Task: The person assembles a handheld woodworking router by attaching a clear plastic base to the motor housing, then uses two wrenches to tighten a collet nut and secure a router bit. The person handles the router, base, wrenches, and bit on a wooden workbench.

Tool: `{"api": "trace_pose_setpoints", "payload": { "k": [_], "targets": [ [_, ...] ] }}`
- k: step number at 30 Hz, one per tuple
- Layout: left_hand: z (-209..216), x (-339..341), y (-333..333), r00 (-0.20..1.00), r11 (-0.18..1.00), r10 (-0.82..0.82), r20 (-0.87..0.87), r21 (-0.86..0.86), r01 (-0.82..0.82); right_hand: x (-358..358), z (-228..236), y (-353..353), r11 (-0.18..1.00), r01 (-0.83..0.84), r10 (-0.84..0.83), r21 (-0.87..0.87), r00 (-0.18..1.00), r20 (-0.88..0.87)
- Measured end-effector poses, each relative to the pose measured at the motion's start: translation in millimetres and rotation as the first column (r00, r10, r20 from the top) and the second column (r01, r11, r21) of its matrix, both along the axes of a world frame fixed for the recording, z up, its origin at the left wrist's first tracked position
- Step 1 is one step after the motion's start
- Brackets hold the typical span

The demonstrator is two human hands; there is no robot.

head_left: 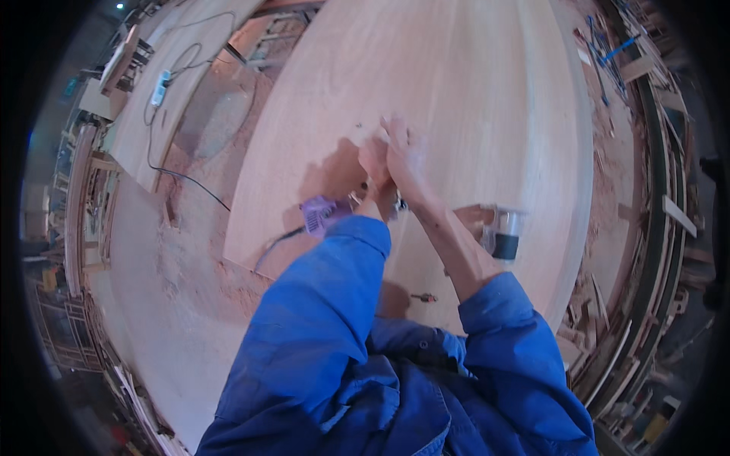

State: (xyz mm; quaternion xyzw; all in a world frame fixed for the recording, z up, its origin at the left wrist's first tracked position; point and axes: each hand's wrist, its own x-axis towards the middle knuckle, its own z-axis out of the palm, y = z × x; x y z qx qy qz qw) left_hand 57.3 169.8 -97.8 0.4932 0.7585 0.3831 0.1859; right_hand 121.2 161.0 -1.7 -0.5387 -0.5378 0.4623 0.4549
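Note:
My left hand [373, 162] and my right hand [407, 158] are close together above a large pale wooden board [471, 114], overlapping in view. The right hand is blurred, its fingers stretched forward with nothing visible in them. Most of the left hand's fingers are hidden or smeared. Beside my left wrist lies a purple corded power tool [319, 213], partly covered by my sleeve. A metal piece [401, 204] shows between my wrists. Right of my right forearm stands a clear and black cylindrical part [505, 234]. A small bit-like metal piece [424, 298] lies close to my body.
At the upper left, a white power strip [160, 88] with a dark cord rests on another panel [137, 144]. Clamp-like bars [601, 57] lie at the upper right. Wood offcuts [679, 215] are stacked along the right side. Reddish dust covers the surface left of the board.

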Motion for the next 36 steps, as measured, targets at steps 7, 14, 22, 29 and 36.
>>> {"api": "trace_pose_setpoints", "payload": {
  "k": [7,14,22,29,36],
  "targets": [
    [-16,-8,-11,0.985,0.961,-0.151,0.079,0.244,0.128,6,52,-15,1.000,0.021,-0.022,-0.006,0.995,-0.102],
    [30,-39,16,0.942,0.965,0.249,-0.225,0.139,-0.222,28,61,-35,0.992,-0.124,0.128,0.037,0.982,-0.140],
    [93,-19,34,0.959,0.962,0.271,0.077,0.004,-0.272,111,93,-54,0.998,-0.058,0.067,0.036,0.931,-0.360],
    [100,-28,9,0.894,0.957,0.177,0.412,0.139,-0.253,114,80,-80,0.999,-0.054,0.052,0.011,0.860,-0.508],
    [105,-14,-39,0.827,0.894,0.106,0.552,0.311,-0.322,85,69,-72,0.992,-0.092,0.124,0.091,0.873,-0.471]
  ]
}}
